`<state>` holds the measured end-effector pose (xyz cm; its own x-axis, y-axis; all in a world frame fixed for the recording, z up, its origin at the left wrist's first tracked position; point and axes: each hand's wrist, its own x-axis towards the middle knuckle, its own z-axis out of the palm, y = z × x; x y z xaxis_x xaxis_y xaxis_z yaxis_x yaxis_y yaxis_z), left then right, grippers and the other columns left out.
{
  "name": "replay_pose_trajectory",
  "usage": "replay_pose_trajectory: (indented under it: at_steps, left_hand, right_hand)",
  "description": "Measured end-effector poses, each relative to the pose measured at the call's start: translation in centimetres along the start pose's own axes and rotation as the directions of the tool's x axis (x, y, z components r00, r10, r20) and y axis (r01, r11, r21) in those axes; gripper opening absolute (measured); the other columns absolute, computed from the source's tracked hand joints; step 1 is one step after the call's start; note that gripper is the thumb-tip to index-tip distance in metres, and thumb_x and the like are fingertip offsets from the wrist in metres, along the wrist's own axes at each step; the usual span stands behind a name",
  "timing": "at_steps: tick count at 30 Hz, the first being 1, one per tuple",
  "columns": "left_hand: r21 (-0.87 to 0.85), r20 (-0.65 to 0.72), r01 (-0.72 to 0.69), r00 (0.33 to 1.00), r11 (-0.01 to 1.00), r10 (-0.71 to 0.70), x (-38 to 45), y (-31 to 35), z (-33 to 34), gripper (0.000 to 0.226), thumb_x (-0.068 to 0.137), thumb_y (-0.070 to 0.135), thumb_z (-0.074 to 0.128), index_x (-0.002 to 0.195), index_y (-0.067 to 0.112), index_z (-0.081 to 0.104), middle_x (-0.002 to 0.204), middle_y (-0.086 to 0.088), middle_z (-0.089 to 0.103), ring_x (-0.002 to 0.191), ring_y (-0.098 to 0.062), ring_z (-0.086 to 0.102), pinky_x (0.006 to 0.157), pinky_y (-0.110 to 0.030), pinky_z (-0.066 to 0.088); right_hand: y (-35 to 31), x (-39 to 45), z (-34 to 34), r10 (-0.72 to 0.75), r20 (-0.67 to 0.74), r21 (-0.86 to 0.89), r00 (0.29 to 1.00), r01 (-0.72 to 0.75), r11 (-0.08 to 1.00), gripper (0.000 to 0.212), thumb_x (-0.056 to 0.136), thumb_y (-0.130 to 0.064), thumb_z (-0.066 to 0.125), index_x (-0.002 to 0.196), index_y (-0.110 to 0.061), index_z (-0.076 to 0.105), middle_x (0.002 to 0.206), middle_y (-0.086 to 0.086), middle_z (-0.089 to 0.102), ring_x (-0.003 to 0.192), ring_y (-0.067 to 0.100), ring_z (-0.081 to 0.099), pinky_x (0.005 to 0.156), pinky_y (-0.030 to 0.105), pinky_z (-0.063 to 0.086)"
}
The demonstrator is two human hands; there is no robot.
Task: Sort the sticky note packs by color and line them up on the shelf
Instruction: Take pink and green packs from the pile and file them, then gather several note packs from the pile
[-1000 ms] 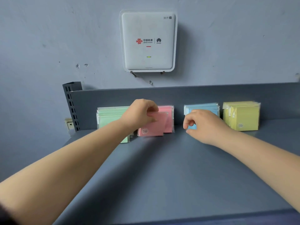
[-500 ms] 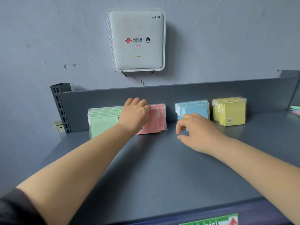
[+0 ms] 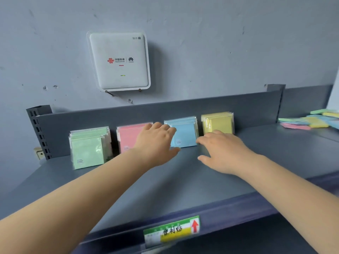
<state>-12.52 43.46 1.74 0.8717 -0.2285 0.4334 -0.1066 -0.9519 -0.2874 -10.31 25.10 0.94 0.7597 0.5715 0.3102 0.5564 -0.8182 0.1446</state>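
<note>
Four upright stacks line the shelf's [image 3: 165, 180] back wall: green packs [image 3: 88, 149], pink packs [image 3: 128, 136], blue packs [image 3: 185, 132], yellow packs [image 3: 218, 122]. Left hand [image 3: 156, 142] and right hand [image 3: 223, 149] hover before them, fingers spread, holding nothing. Loose packs [image 3: 310, 121] lie far right; a router [image 3: 119, 61] hangs above. Bare shelf extends to the labelled front edge [image 3: 172, 230].
</note>
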Motion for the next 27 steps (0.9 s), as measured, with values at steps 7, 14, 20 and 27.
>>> replay_pose_trajectory:
  at_steps: [7,14,20,27]
  left_hand:
    - [-0.124,0.047,-0.053,0.997,0.991,0.059,2.6,11.1,-1.9,0.056,0.091,0.052,0.041,0.135,0.017,0.040,0.135,0.001,0.049,0.126,-0.022,0.041,0.105,-0.033,0.029]
    - [-0.156,0.048,-0.098,0.993,0.983,0.107,5.7,21.6,-3.3,0.055,0.092,0.053,0.039,0.133,0.016,0.042,0.134,-0.001,0.050,0.124,-0.022,0.044,0.105,-0.035,0.031]
    - [-0.159,0.027,-0.166,0.985,0.973,0.173,9.0,28.5,-4.1,0.055,0.092,0.053,0.039,0.134,0.017,0.042,0.137,0.000,0.048,0.127,-0.021,0.041,0.106,-0.033,0.028]
    - [-0.164,0.047,-0.245,0.965,0.955,0.256,13.3,33.4,-3.1,0.055,0.092,0.053,0.038,0.133,0.016,0.044,0.136,0.001,0.049,0.127,-0.021,0.041,0.106,-0.033,0.027]
  right_hand:
    - [8.8,-6.7,-1.1,0.050,0.015,-0.062,0.999,-0.049,0.997,0.045,0.094,-0.043,0.041,0.132,-0.019,0.042,0.128,-0.003,0.051,0.123,0.020,0.041,0.092,0.034,0.042]
    - [17.1,-12.7,-1.9,0.135,0.041,-0.135,0.990,-0.129,0.982,0.046,0.094,-0.044,0.039,0.132,-0.018,0.040,0.130,0.000,0.048,0.126,0.021,0.039,0.090,0.036,0.041]
    - [23.2,-16.6,-2.3,0.234,0.050,-0.136,0.971,-0.225,0.965,0.050,0.095,-0.045,0.038,0.138,-0.019,0.035,0.140,0.000,0.042,0.133,0.021,0.033,0.101,0.038,0.039]
    - [28.7,-18.7,-1.2,0.329,0.067,-0.115,0.942,-0.320,0.940,0.052,0.095,-0.045,0.038,0.139,-0.019,0.034,0.143,0.000,0.040,0.134,0.021,0.032,0.106,0.038,0.035]
